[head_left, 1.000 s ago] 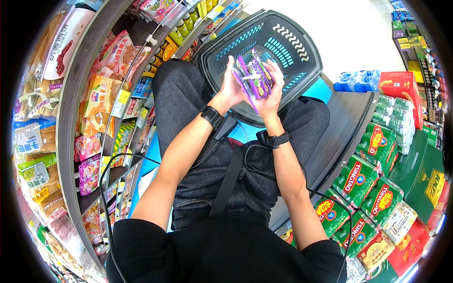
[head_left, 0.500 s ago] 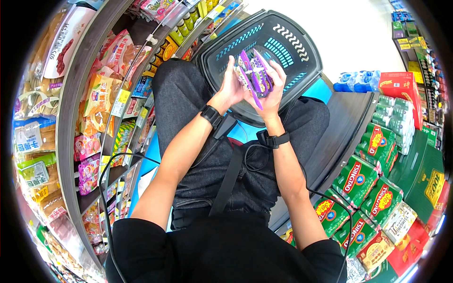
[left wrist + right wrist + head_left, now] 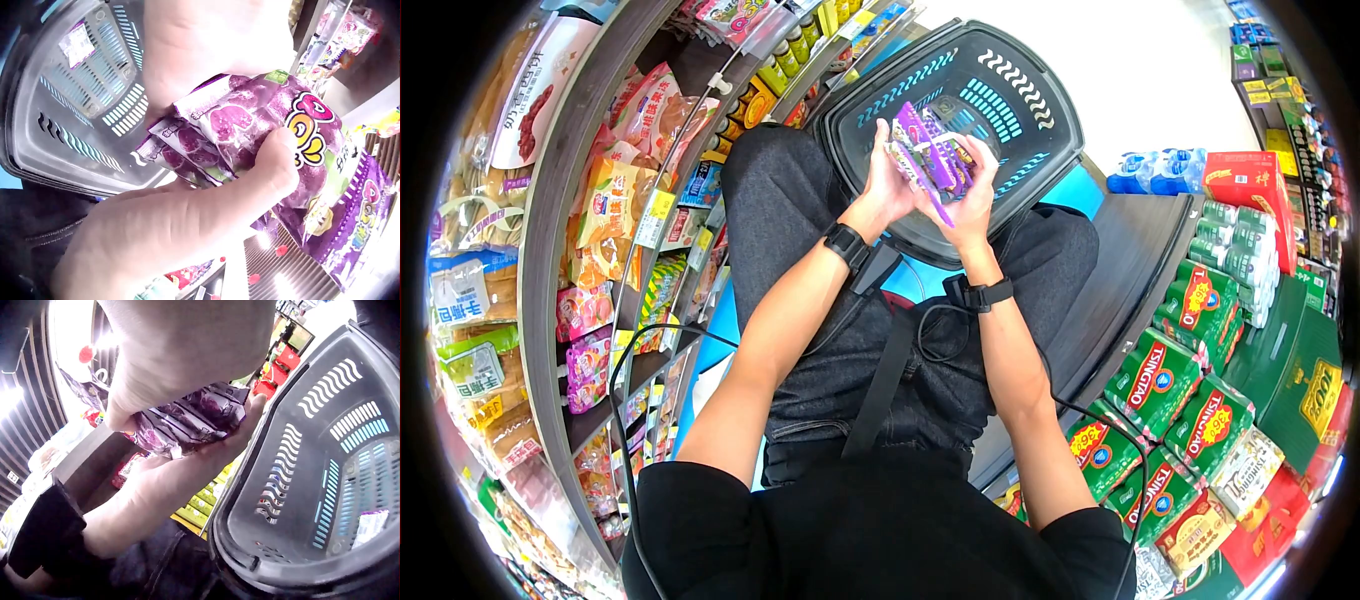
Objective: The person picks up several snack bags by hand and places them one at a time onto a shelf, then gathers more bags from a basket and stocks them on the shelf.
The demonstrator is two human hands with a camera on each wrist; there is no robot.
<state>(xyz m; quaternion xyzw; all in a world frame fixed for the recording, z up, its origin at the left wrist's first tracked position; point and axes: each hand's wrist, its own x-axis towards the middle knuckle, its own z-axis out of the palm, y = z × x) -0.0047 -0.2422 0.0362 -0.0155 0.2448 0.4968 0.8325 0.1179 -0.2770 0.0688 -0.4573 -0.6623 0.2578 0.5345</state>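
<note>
Both hands grip a bunch of purple gummy candy packets [image 3: 938, 165] over the shopping basket. Grape pictures and rounded "Q" lettering show on the front packet [image 3: 250, 119] in the left wrist view; more packets are layered against it. My left hand [image 3: 884, 188] holds the bunch from the left side, thumb pointing up. From the right, my right hand [image 3: 970, 200] curls its fingers over the packets, and its thumb presses on the front one in the left wrist view. The crimped ends of several packets [image 3: 187, 422] stick out between the hands in the right wrist view.
The black basket [image 3: 1040, 80] stands beyond the knees, with a small white-and-purple packet [image 3: 76, 44] on its bottom. Shelves of bagged snacks [image 3: 615, 195] line the left side. Green beer packs [image 3: 1155, 370] are stacked at the right. A black cable [image 3: 625, 400] runs beside the left arm.
The packets have been turned between the hands, their upper ends tipping left. The right fingers are bent further over them. The arms and the basket stay about where they were.
</note>
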